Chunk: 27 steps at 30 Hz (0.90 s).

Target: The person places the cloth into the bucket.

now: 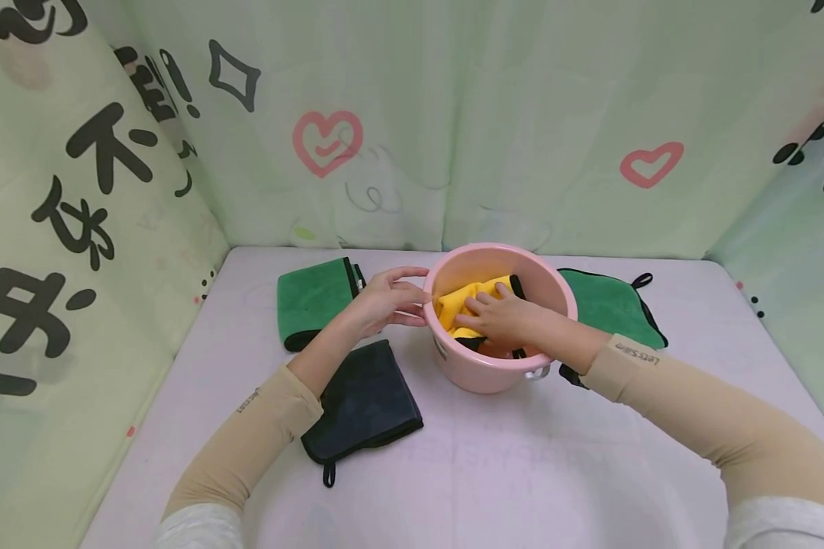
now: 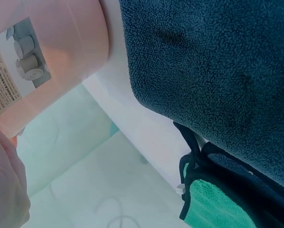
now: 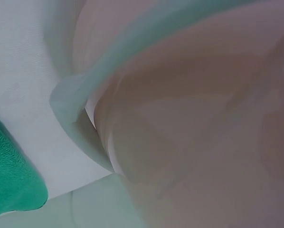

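Observation:
A pink bucket (image 1: 481, 379) stands on the table with a folded yellow towel (image 1: 472, 292), edged in black, inside it. My left hand (image 1: 387, 299) touches the bucket's left rim with its fingers extended. In the left wrist view, part of the left hand (image 2: 6, 183) shows at the lower left, beside the labelled bucket wall (image 2: 80, 33). My right hand (image 1: 504, 316) reaches over the near right rim into the bucket, and its spread fingers press on the yellow towel. In the right wrist view the bucket's rim (image 3: 146, 40) fills much of the picture, and the towel is hidden.
Left of the bucket lie a folded green towel (image 1: 313, 299) with black trim and, nearer, a folded dark towel (image 1: 367, 404) with a hanging loop. Another green towel (image 1: 604, 305) lies to the right, partly behind the bucket. Printed curtains (image 1: 453, 152) surround the white table (image 1: 522, 473).

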Each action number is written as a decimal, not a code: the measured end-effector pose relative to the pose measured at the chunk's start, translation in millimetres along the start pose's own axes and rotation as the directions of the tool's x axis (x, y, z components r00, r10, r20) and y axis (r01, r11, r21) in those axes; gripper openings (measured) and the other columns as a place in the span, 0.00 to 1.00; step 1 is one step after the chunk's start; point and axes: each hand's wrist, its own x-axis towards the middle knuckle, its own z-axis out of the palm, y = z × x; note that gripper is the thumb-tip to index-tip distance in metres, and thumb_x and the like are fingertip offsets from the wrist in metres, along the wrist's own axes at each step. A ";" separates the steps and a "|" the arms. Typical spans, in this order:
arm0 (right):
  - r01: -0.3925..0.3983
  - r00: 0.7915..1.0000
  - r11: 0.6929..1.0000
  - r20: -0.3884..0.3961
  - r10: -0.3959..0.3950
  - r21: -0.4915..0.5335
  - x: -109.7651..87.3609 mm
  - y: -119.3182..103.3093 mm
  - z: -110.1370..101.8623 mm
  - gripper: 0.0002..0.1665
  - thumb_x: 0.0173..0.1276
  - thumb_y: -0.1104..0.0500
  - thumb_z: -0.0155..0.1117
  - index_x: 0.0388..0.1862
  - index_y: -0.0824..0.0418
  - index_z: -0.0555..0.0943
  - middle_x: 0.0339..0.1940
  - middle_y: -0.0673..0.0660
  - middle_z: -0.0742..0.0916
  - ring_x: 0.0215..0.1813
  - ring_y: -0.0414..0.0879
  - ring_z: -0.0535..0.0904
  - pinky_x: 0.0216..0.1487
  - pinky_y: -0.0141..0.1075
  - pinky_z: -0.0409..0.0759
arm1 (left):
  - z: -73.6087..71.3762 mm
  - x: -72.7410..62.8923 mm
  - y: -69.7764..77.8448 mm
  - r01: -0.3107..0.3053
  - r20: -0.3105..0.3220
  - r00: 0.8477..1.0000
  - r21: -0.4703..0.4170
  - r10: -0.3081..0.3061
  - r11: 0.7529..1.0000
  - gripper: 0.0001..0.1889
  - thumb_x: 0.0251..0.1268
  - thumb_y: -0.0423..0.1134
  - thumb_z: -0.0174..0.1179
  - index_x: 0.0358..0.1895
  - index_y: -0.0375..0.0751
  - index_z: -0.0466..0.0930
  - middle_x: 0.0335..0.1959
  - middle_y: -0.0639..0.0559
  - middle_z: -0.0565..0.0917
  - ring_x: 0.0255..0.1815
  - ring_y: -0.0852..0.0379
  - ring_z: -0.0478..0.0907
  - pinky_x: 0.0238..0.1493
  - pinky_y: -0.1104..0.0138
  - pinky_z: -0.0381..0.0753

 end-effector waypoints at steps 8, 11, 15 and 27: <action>0.005 1.000 1.000 0.021 -0.004 -0.021 1.2 -1.5 -1.6 0.32 0.60 0.47 0.62 0.62 0.48 0.64 0.55 0.58 0.72 0.61 0.56 0.63 0.63 0.61 0.54 | -1.2 -0.4 0.9 0.001 0.017 1.000 -0.017 -0.001 1.000 0.26 0.56 0.34 0.63 0.59 0.53 0.69 0.46 0.43 0.80 0.36 0.49 0.83 0.38 0.60 0.82; 0.002 1.000 1.000 -0.015 -0.002 -0.026 0.5 -1.3 -1.6 0.33 0.59 0.47 0.63 0.62 0.48 0.65 0.55 0.58 0.72 0.61 0.56 0.63 0.63 0.61 0.54 | -1.9 -0.1 1.1 0.000 0.031 1.000 -0.022 0.001 1.000 0.25 0.57 0.33 0.62 0.59 0.53 0.69 0.45 0.42 0.80 0.35 0.50 0.83 0.37 0.59 0.82; -0.006 0.997 1.000 -0.080 0.004 -0.026 -2.8 -0.5 -3.4 0.35 0.56 0.47 0.65 0.62 0.49 0.66 0.59 0.59 0.72 0.61 0.56 0.63 0.62 0.60 0.54 | -2.3 -0.2 0.9 -0.003 0.043 0.999 -0.022 0.004 1.000 0.25 0.58 0.34 0.61 0.59 0.52 0.69 0.46 0.41 0.80 0.35 0.50 0.83 0.38 0.59 0.82; -0.098 0.931 0.993 -0.345 0.115 0.068 -31.9 2.1 -25.5 0.36 0.56 0.42 0.63 0.62 0.53 0.67 0.56 0.60 0.71 0.60 0.57 0.63 0.60 0.58 0.55 | -2.1 0.6 1.4 -0.004 0.044 0.999 -0.032 0.005 0.999 0.25 0.58 0.33 0.61 0.59 0.51 0.69 0.45 0.42 0.80 0.34 0.49 0.83 0.42 0.54 0.80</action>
